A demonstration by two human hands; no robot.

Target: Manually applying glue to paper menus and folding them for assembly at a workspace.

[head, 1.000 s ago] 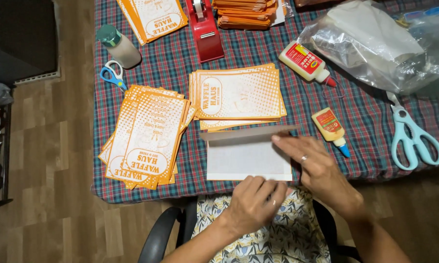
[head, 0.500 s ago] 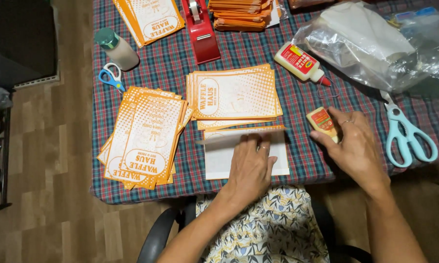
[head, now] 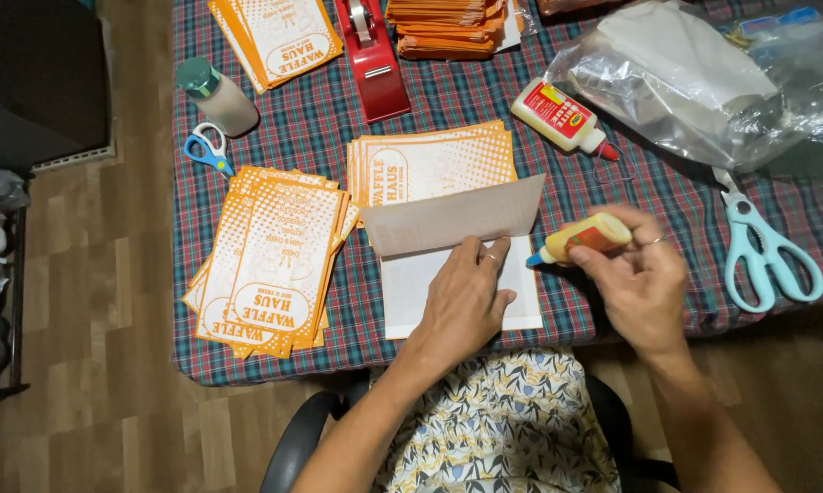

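The left hand (head: pixel 466 297) lies flat, fingers spread and loose, pressing a white paper bag (head: pixel 411 292) against the plaid cloth (head: pixel 612 201) near the table's front edge. The bag's top flap (head: pixel 453 215) is folded up and back, tilted, its edge over the lower rim of the orange stack (head: pixel 434 164) just behind it. The right hand (head: pixel 640 278) grips a small glue bottle (head: pixel 580 239) between thumb and fingertips, held sideways with its blue tip pointing left, just beside the bag's right edge, under the flap's corner. Whether the tip touches the paper I cannot tell.

To the left a fanned pile of orange sheets (head: pixel 270 260) sits by the table's front edge. Small blue scissors (head: pixel 206 151) and a green-capped jar (head: pixel 215 96) lie behind it. A red tape dispenser (head: pixel 370 55) stands farther back, a larger glue bottle (head: pixel 562 114) lies right of the stack, big pale scissors (head: pixel 763 246) rest at the right, beside a crumpled plastic bag (head: pixel 694 78)
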